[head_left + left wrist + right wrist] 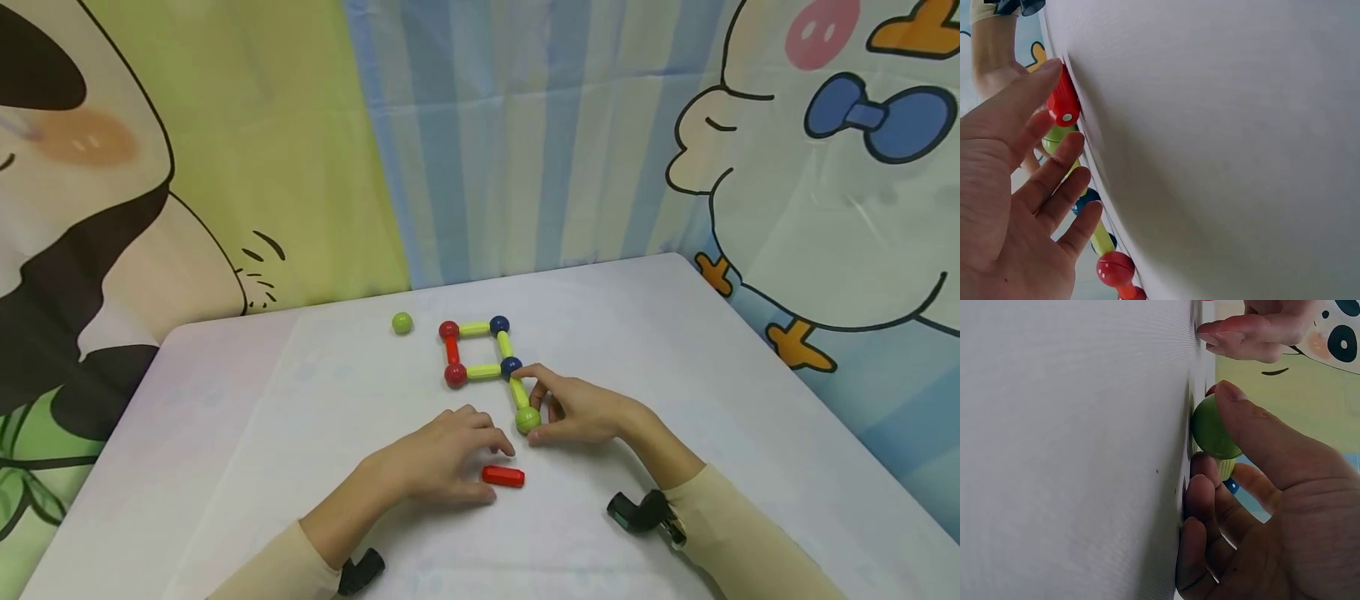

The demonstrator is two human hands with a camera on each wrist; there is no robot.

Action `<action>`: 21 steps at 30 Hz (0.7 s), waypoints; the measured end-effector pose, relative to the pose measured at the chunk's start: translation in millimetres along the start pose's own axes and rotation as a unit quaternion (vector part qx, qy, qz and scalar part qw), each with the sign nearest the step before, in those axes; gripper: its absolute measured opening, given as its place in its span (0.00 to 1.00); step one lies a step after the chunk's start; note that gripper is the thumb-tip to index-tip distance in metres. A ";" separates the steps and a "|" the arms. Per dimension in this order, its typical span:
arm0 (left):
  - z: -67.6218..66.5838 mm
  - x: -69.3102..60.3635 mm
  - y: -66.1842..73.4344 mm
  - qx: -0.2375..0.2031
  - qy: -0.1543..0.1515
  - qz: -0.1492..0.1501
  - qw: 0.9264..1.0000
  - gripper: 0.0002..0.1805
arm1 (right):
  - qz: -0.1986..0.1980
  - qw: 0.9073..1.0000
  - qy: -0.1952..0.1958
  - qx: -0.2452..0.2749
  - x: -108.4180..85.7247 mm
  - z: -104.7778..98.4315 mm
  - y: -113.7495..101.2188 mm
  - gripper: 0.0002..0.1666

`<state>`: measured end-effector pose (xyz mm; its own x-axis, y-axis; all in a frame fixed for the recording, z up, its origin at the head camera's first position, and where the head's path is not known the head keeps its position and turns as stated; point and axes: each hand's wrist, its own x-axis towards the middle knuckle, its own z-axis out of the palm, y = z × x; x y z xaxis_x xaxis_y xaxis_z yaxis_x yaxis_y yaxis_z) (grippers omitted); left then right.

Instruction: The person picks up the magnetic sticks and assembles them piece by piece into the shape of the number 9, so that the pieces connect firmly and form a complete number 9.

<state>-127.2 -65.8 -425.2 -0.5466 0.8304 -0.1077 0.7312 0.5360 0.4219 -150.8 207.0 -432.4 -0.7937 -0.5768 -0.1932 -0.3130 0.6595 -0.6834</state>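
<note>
A closed square of magnetic rods and balls lies flat on the table. It has two red balls [455, 375], two dark blue balls [499, 325], a red rod [452, 350] and yellow-green rods [483, 372]. From its near blue corner another yellow-green rod [519, 393] extends toward the person, ending in a green ball [528, 420]. My right hand [581, 408] holds this ball between thumb and fingers, its index fingertip at the near blue ball [512, 367]. My left hand [442, 458] spreads thumb and fingers beside a loose red rod [503, 477], without gripping it.
A loose green ball [402, 323] sits left of the square, toward the back. The white table [300, 400] ends at a printed cartoon curtain [525, 142] behind. Dark wrist-worn devices [637, 511] stick out by both sleeves.
</note>
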 end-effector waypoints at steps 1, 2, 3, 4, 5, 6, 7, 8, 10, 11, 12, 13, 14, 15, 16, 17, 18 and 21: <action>0.1 1.2 0.5 0.004 -0.001 0.001 1.000 0.22 | 0.000 1.000 0.000 0.000 0.1 0.0 0.1 0.50; 0.2 2.2 1.0 0.007 -0.002 0.001 1.000 0.21 | -0.001 1.000 0.000 0.001 0.2 0.0 0.0 0.50; 0.4 3.2 1.5 0.010 -0.003 0.000 1.000 0.20 | -0.002 1.000 0.000 0.003 0.1 -0.1 -0.3 0.50; 0.5 4.1 2.0 0.012 -0.004 -0.001 1.000 0.19 | -0.002 1.000 0.000 0.005 -0.1 -0.2 -0.7 0.50; 0.6 5.1 2.4 0.014 -0.005 -0.001 1.000 0.18 | -0.001 1.000 0.000 0.006 -0.4 -0.2 -1.0 0.50; 0.9 6.1 2.8 0.015 -0.005 -0.001 1.000 0.18 | 0.000 1.000 0.000 0.008 -0.7 -0.2 -1.4 0.50; 1.3 6.9 3.2 0.015 -0.006 0.000 1.000 0.17 | 0.001 1.000 0.000 0.008 -0.9 -0.2 -1.5 0.50; 1.9 7.6 3.4 0.017 -0.006 0.000 1.000 0.17 | 0.000 1.000 -0.001 0.009 -1.0 -0.2 -1.6 0.50; 2.9 9.0 4.0 0.019 -0.004 0.002 1.000 0.16 | 0.000 1.000 0.000 0.009 -1.1 -0.1 -1.4 0.50; 3.6 9.6 4.2 0.022 -0.002 0.004 1.000 0.16 | -0.001 1.000 -0.001 0.009 -1.1 -0.1 -1.3 0.50; 4.3 10.0 4.5 0.024 0.000 0.007 1.000 0.15 | -0.004 1.000 -0.002 0.009 -1.2 -0.2 -1.2 0.51; 4.9 10.4 4.7 0.028 0.002 0.010 1.000 0.14 | -0.007 1.000 -0.004 0.006 -1.2 -0.2 -1.1 0.50; 5.3 10.5 5.0 0.033 0.004 0.013 0.999 0.13 | -0.012 1.000 -0.005 0.003 -1.2 -0.1 -0.9 0.49; 5.5 10.6 5.5 0.035 0.006 0.014 0.999 0.11 | -0.016 1.000 -0.006 -0.003 -1.1 0.3 -0.6 0.48; 5.7 10.4 5.8 0.038 0.007 0.015 0.999 0.10 | -0.021 1.000 -0.008 -0.007 -0.9 1.0 -0.4 0.45; 5.5 9.9 6.3 0.039 0.007 0.014 0.999 0.09 | -0.026 1.000 -0.008 -0.011 -0.8 1.7 -0.5 0.43; 5.3 9.5 6.5 0.040 0.007 0.012 0.999 0.09 | -0.031 0.999 -0.008 -0.016 -0.4 2.7 -0.3 0.41; 4.7 8.5 6.5 0.039 0.006 0.003 0.999 0.08 | -0.033 0.999 0.000 -0.025 0.3 4.5 -1.2 0.35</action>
<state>-125.2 -54.6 -427.6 -0.5467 0.8319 -0.0948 0.7634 0.5418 0.3518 -148.2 203.9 -434.9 -0.7705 -0.6201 -0.1479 -0.3908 0.6427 -0.6590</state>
